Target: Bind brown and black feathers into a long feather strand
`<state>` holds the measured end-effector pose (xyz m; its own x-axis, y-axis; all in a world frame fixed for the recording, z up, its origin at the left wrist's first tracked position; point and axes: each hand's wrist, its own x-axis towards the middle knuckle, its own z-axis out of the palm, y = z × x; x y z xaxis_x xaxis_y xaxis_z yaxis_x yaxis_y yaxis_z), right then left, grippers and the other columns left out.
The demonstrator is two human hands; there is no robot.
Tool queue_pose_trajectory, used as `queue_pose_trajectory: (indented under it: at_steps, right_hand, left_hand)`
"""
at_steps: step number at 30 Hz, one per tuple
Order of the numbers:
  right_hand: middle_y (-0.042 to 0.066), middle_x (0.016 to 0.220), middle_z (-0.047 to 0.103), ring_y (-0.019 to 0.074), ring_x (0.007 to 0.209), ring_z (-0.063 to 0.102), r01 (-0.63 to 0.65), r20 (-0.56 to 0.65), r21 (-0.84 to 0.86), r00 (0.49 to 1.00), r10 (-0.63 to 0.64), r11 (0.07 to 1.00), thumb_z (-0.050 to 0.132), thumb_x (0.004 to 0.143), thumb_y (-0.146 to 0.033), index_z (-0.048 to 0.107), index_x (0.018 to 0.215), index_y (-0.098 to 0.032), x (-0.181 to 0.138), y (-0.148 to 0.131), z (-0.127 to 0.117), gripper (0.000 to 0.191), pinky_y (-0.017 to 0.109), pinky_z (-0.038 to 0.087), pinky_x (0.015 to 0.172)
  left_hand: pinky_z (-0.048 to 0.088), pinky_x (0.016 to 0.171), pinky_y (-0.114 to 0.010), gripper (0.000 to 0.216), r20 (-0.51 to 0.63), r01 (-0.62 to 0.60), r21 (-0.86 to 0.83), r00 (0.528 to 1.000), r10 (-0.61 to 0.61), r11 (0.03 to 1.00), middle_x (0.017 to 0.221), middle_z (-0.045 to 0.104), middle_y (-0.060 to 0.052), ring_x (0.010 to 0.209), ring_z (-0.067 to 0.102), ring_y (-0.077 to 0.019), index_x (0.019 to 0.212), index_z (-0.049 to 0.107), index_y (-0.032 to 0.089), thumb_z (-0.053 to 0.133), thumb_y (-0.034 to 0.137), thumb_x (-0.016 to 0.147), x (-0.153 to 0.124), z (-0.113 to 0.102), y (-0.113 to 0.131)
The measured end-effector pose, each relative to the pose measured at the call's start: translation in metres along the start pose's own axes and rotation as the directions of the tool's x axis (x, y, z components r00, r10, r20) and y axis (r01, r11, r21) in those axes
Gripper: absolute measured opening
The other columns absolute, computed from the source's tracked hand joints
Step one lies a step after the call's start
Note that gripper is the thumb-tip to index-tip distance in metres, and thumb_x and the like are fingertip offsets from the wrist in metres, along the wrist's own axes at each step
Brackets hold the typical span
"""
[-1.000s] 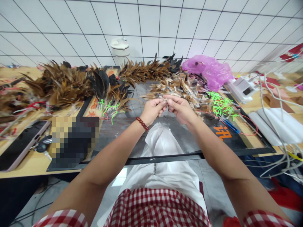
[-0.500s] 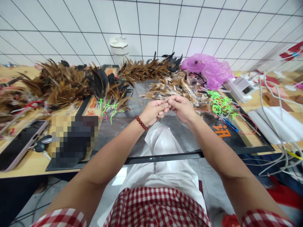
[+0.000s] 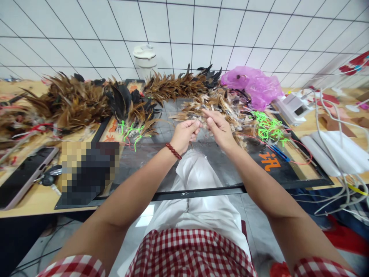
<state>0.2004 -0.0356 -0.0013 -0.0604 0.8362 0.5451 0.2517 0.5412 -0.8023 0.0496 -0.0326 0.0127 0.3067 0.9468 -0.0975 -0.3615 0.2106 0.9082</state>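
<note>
My left hand (image 3: 186,134), with a dark red bead bracelet (image 3: 173,151) at the wrist, is closed in a pinch over the dark glossy panel. Its fingers hide most of what they hold; a thin brownish sliver shows just below them. Just to the right, my right hand (image 3: 220,129) is apart from the left. Its index finger reaches out toward the pile of loose brown and white feathers (image 3: 221,105), and a gap shows between thumb and index. I see nothing held there. Left of my hands lies a bunch of black and brown feathers (image 3: 127,104) with green ties.
Behind stand a long brown feather strand (image 3: 175,84) and a white cup (image 3: 145,59). To the right are a pink plastic bag (image 3: 253,86), tangled green cord (image 3: 268,127), a blue tool (image 3: 279,153) and white cables (image 3: 343,115). A phone (image 3: 27,175) and keys (image 3: 50,177) lie left.
My hands were together at the fingertips and have parted. The right hand has opened its fingers and extended its index finger toward the feather pile; the left stays pinched nearly in place.
</note>
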Motion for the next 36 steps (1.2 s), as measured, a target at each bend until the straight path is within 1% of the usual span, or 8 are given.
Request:
queue_pose_trajectory:
  at_steps: [4,10,16,20,24,30,34,36]
  right_hand:
    - [0.007,0.118,0.065,0.0211,0.115,0.057,0.077,0.096,-0.078,0.993,-0.07,0.994,0.048,0.093,-0.057,0.068,0.122,-0.028,-0.0008,0.0009,-0.0007,0.045,0.043,0.045,0.103]
    - [0.007,0.125,0.064,0.0221,0.121,0.055,0.029,0.08,-0.056,0.997,-0.024,0.998,0.049,0.093,-0.057,0.066,0.125,-0.029,-0.0011,0.0027,-0.0023,0.046,0.046,0.043,0.107]
    - [0.005,0.122,0.066,0.0205,0.121,0.055,0.059,0.096,-0.019,0.994,-0.057,0.998,0.054,0.091,-0.054,0.069,0.12,-0.03,-0.0006,0.0017,-0.0018,0.041,0.044,0.039,0.111]
    - [0.006,0.118,0.068,0.021,0.114,0.059,-0.05,0.024,0.088,0.999,0.048,0.995,0.061,0.086,-0.055,0.07,0.119,-0.029,-0.0006,0.0039,0.0005,0.043,0.044,0.045,0.104]
    - [0.005,0.109,0.07,0.02,0.103,0.062,-0.172,0.037,0.175,0.985,0.168,0.969,0.067,0.081,-0.054,0.074,0.108,-0.026,-0.0008,0.0023,0.0031,0.039,0.041,0.049,0.096]
    - [0.002,0.085,0.067,0.0169,0.084,0.061,-0.183,0.044,0.242,0.983,0.178,0.953,0.075,0.073,-0.054,0.073,0.079,-0.023,0.001,-0.0028,0.0017,0.031,0.035,0.05,0.084]
    - [0.001,0.076,0.059,0.0154,0.078,0.056,-0.145,-0.03,0.241,0.987,0.157,0.959,0.076,0.072,-0.05,0.068,0.069,-0.022,0.0027,-0.0007,-0.0007,0.03,0.033,0.048,0.079]
    - [0.001,0.078,0.057,0.0154,0.08,0.056,-0.118,-0.046,0.201,0.991,0.13,0.973,0.075,0.073,-0.049,0.068,0.07,-0.021,0.0031,0.0008,-0.0005,0.029,0.033,0.047,0.08]
  left_hand:
    - [0.02,0.037,-0.014,0.021,-0.014,-0.026,-0.047,1.0,0.026,0.999,0.05,0.047,0.005,0.038,0.033,-0.0009,0.069,0.061,0.011,0.072,0.025,0.079,0.0009,-0.0005,-0.0012]
    - [0.02,0.037,-0.015,0.021,-0.018,-0.046,-0.024,0.999,0.046,0.999,0.05,0.047,0.005,0.038,0.033,-0.0009,0.072,0.063,0.01,0.075,0.027,0.077,0.0018,-0.0005,-0.0017]
    - [0.021,0.038,-0.015,0.028,-0.036,-0.052,0.012,0.998,0.053,0.999,0.052,0.048,0.005,0.04,0.033,-0.0009,0.066,0.058,0.012,0.076,0.031,0.075,0.0,0.0011,-0.0006]
    - [0.02,0.038,-0.016,0.025,-0.046,-0.053,0.045,0.997,0.055,0.998,0.051,0.048,0.005,0.039,0.032,-0.0011,0.068,0.061,0.012,0.076,0.031,0.074,0.0,0.0008,-0.0013]
    - [0.02,0.038,-0.017,0.026,-0.013,-0.069,0.067,0.997,0.07,0.995,0.05,0.048,0.004,0.04,0.032,-0.0013,0.065,0.06,0.012,0.077,0.031,0.073,0.0,0.0002,-0.0026]
    - [0.02,0.039,-0.016,0.03,0.118,-0.021,0.101,0.993,0.008,0.995,0.052,0.051,0.003,0.039,0.033,-0.001,0.061,0.055,0.013,0.077,0.03,0.072,-0.0028,-0.0005,-0.0006]
    - [0.038,0.048,-0.018,0.022,0.164,-0.008,0.103,0.986,-0.009,0.995,0.066,0.063,-0.001,0.051,0.051,-0.0055,0.079,0.064,0.013,0.077,0.029,0.071,-0.0042,0.0002,0.0051]
    - [0.041,0.052,-0.019,0.021,0.168,-0.032,0.122,0.986,0.011,0.992,0.069,0.064,-0.001,0.054,0.055,-0.0072,0.082,0.066,0.014,0.076,0.029,0.072,-0.0045,0.001,0.0063]
